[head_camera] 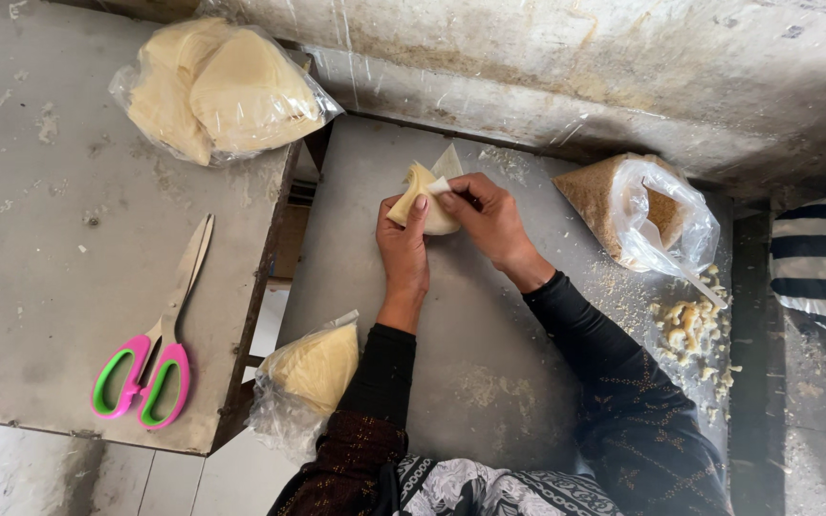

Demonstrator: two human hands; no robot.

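Both hands meet on one pale pastry sheet (429,203) held just above the grey tabletop (470,325), near its far edge. The left hand (403,244) cups the sheet from below and the side, thumb laid up along its face, its grip closed on the folded body. The right hand (489,218) pinches a corner flap between thumb and fingertips, its grip clenched on that edge. The sheet is already bent into a cone-like pocket with one pointed flap standing behind it, so the step in hand looks like folding the wrapper into shape.

My reading is that the next move calls for the left hand to keep the pocket steady while the right draws the flap over evenly; a thin sheet like this would tear or spring open if pulled hard.

Further out, an open plastic bag of brown crumbs (638,212) lies to the right with pale scraps (690,330) beside it. A bagged stack of sheets (310,368) sits by the left elbow, another larger bag of round sheets (217,91) on the neighbouring surface, with pink-and-green scissors (155,349) well apart.
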